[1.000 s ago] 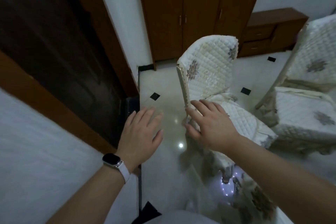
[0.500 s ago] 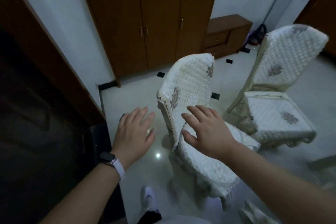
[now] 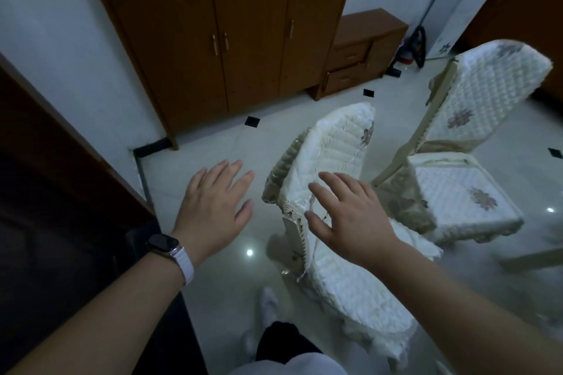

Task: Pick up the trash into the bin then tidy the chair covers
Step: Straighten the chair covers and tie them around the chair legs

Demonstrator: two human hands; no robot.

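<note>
Closer than a moment ago, the right hand (image 3: 350,216) hovers with fingers spread over the near chair cover (image 3: 335,149), which sits bunched and askew on its backrest. The left hand (image 3: 213,207) is flat and empty beside it. Beyond stand a second covered chair (image 3: 466,100) and the wardrobe (image 3: 243,24).

1. Location type: a room in a home.
2. A tall wooden cabinet (image 3: 243,24) stands against the wall, with a low drawer unit (image 3: 362,49) just beside it.
3. Two chairs carry quilted, flower-patterned fabric: the near chair cover (image 3: 338,146) and the far chair cover (image 3: 475,94).
4. The floor (image 3: 213,143) is glossy pale tile with small black insets.
</note>
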